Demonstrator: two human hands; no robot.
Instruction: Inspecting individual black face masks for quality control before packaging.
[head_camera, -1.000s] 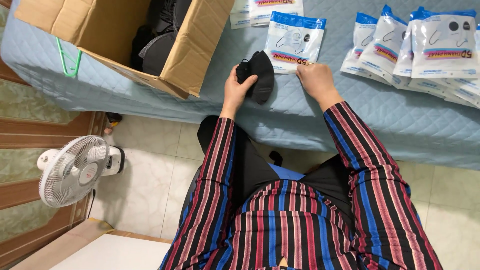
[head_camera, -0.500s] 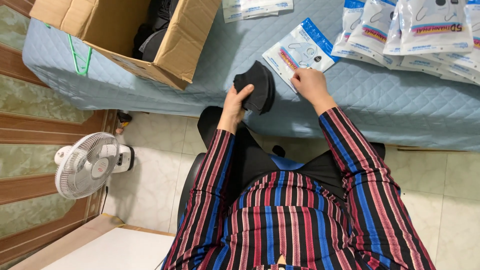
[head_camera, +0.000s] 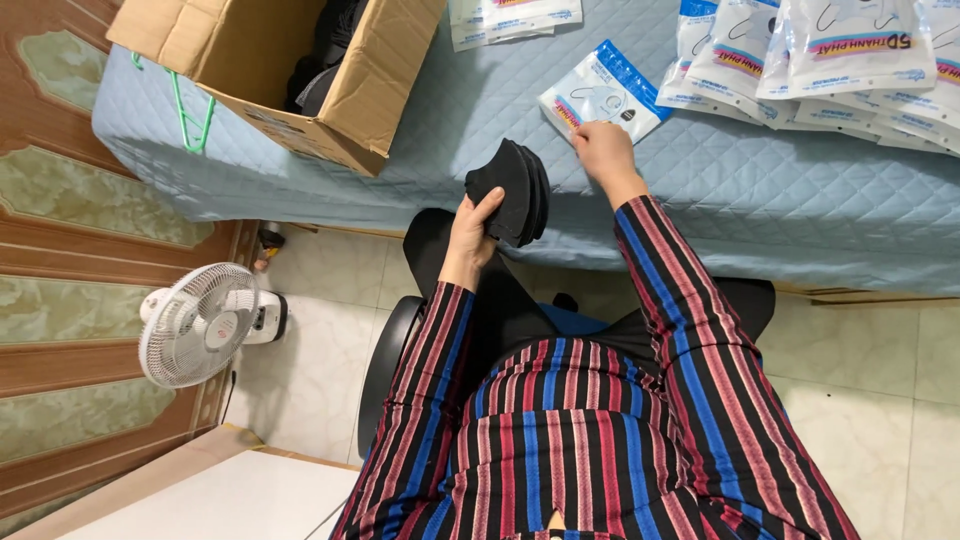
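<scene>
Left hand (head_camera: 472, 232) gripping black mask stack (head_camera: 512, 190), right hand (head_camera: 603, 152) pinching mask packet (head_camera: 603, 95) beyond it

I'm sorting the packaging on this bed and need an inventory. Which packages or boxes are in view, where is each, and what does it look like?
Flat packet: under the right hand, pale blue and white with a dark blue edge.
Packet pile: top right, overlapping, white and blue, red stripe.
Two packets: top centre, same colours.
Cardboard box: top left, brown, open, dark items inside.
Black mask stack: unpackaged, in the left hand.
</scene>
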